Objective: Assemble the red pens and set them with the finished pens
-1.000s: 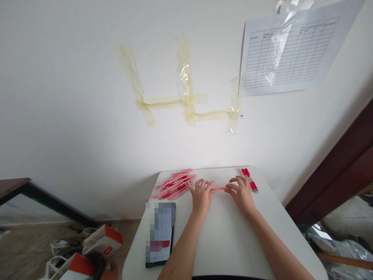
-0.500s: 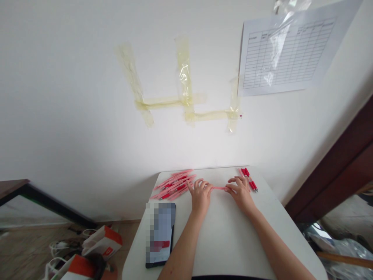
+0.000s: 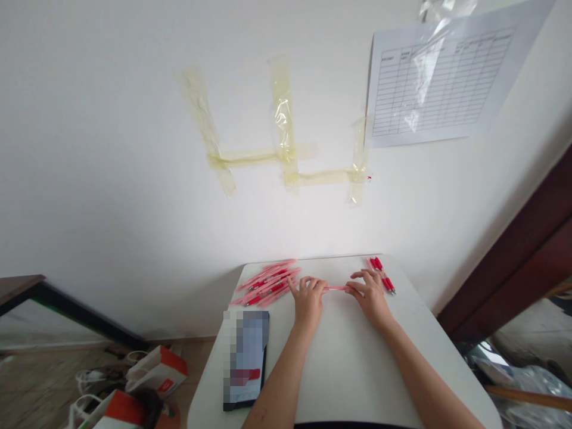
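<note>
Left hand (image 3: 308, 300) and right hand (image 3: 370, 296) each pinch an end of one slim pink pen (image 3: 336, 288), just above the white table (image 3: 348, 363). Pen pile (image 3: 266, 283) lies left; about three red-tipped pens (image 3: 382, 275) lie right.

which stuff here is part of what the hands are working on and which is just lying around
In use: left hand, right hand, pink pen between them, pen pile, small pen group.
Lying about: phone, wall chart, tape strips, floor bags.
</note>
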A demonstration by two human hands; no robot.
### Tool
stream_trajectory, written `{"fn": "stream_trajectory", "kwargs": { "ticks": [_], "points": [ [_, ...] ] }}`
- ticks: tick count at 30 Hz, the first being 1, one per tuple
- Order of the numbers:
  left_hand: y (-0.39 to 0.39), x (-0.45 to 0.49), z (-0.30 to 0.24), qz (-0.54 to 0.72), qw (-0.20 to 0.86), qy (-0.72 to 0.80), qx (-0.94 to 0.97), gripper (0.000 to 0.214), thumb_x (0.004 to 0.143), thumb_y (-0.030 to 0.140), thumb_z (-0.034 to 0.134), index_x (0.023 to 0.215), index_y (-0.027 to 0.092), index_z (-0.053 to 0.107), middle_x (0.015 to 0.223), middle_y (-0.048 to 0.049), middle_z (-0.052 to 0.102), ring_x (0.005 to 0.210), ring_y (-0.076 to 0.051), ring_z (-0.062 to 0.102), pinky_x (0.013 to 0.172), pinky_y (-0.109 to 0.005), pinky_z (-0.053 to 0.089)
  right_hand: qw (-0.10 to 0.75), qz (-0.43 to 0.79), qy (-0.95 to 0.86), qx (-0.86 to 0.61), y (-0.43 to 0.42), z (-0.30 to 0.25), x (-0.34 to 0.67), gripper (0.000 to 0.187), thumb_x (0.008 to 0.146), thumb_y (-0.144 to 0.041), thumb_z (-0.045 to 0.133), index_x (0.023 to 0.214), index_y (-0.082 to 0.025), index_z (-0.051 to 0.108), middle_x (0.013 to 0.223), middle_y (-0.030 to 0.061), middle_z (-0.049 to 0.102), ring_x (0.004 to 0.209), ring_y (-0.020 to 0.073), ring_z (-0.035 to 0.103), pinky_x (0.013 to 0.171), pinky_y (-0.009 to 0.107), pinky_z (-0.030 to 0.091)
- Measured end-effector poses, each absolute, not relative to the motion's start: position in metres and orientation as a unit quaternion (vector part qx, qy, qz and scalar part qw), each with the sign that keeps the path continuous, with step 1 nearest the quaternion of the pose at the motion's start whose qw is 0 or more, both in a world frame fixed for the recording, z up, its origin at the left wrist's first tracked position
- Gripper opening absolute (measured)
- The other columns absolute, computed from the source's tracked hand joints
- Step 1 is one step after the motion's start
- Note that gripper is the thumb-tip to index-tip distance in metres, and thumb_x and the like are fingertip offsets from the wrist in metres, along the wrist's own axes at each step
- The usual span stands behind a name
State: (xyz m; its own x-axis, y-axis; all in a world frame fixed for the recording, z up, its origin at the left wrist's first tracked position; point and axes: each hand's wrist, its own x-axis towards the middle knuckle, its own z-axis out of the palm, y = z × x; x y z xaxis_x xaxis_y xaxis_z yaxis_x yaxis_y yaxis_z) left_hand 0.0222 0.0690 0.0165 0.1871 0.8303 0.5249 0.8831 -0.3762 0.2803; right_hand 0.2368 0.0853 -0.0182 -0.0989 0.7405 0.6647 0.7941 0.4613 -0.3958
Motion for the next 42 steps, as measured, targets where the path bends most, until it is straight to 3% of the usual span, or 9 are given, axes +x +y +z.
{"fn": "stream_trajectory", "kwargs": {
  "ticks": [8, 16, 21, 26, 32, 36, 42],
  "points": [
    [0.0697, 0.0223, 0.0144, -0.309, 0.021, -0.557, -0.770, 0.029, 0.093, 0.017, 0.057, 0.112, 0.036, 0.069, 0.100, -0.0013, 0.075, 0.116, -0.025, 0.058, 0.117, -0.077, 0.002, 0.438, -0.053, -0.728, -0.525, 0.0884, -0.0236, 0.2393, 0.016, 0.093, -0.040, 0.064, 0.092, -0.036, 0.079, 0.108, 0.0053, 0.069, 0.117, 0.0322, 0.050, 0.097, 0.054, 0.044],
    [0.0698, 0.0210, 0.0153, -0.330, 0.027, -0.549, -0.767, 0.031, 0.083, 0.021, 0.073, 0.112, 0.033, 0.068, 0.113, -0.0032, 0.070, 0.121, -0.026, 0.057, 0.119, -0.074, 0.003, 0.423, -0.040, -0.735, -0.529, 0.0856, -0.0217, 0.2382, 0.023, 0.095, -0.044, 0.059, 0.091, -0.034, 0.079, 0.109, 0.0060, 0.069, 0.116, 0.0329, 0.050, 0.099, 0.056, 0.042],
    [0.0681, 0.0211, 0.0183, -0.318, 0.030, -0.547, -0.774, 0.021, 0.084, 0.018, 0.071, 0.101, 0.032, 0.070, 0.102, 0.0009, 0.070, 0.109, -0.022, 0.060, 0.120, -0.071, 0.005, 0.412, -0.036, -0.742, -0.528, 0.0859, -0.0203, 0.2381, 0.024, 0.095, -0.045, 0.058, 0.090, -0.034, 0.079, 0.109, 0.0065, 0.069, 0.114, 0.0325, 0.051, 0.097, 0.055, 0.044],
    [0.0686, 0.0207, 0.0166, -0.317, 0.026, -0.551, -0.772, 0.014, 0.089, 0.026, 0.068, 0.100, 0.035, 0.071, 0.098, 0.0021, 0.073, 0.110, -0.023, 0.060, 0.118, -0.074, 0.002, 0.418, -0.042, -0.740, -0.526, 0.0876, -0.0236, 0.2396, 0.023, 0.095, -0.045, 0.059, 0.091, -0.034, 0.079, 0.109, 0.0063, 0.070, 0.115, 0.0324, 0.051, 0.098, 0.055, 0.044],
    [0.0697, 0.0210, 0.0135, -0.323, 0.021, -0.554, -0.767, 0.023, 0.093, 0.024, 0.061, 0.112, 0.036, 0.069, 0.100, 0.0006, 0.075, 0.116, -0.024, 0.059, 0.117, -0.076, 0.003, 0.418, -0.053, -0.737, -0.528, 0.0895, -0.0259, 0.2412, 0.022, 0.094, -0.046, 0.061, 0.091, -0.034, 0.079, 0.108, 0.0056, 0.070, 0.113, 0.0320, 0.053, 0.099, 0.055, 0.043],
    [0.0701, 0.0208, 0.0142, -0.328, 0.033, -0.550, -0.767, 0.030, 0.088, 0.028, 0.069, 0.117, 0.035, 0.066, 0.114, -0.0016, 0.072, 0.122, -0.026, 0.057, 0.118, -0.076, 0.009, 0.419, -0.051, -0.735, -0.530, 0.0895, -0.0254, 0.2409, 0.022, 0.093, -0.047, 0.062, 0.092, -0.033, 0.080, 0.108, 0.0056, 0.071, 0.112, 0.0319, 0.053, 0.100, 0.055, 0.042],
    [0.0681, 0.0210, 0.0168, -0.316, 0.069, -0.515, -0.794, 0.026, 0.085, 0.019, 0.071, 0.105, 0.035, 0.070, 0.114, -0.0003, 0.069, 0.118, -0.024, 0.057, 0.119, -0.075, 0.005, 0.418, -0.040, -0.738, -0.529, 0.0875, -0.0224, 0.2388, 0.024, 0.094, -0.048, 0.061, 0.090, -0.034, 0.080, 0.108, 0.0062, 0.071, 0.111, 0.0320, 0.054, 0.100, 0.056, 0.042]
  ]
}}
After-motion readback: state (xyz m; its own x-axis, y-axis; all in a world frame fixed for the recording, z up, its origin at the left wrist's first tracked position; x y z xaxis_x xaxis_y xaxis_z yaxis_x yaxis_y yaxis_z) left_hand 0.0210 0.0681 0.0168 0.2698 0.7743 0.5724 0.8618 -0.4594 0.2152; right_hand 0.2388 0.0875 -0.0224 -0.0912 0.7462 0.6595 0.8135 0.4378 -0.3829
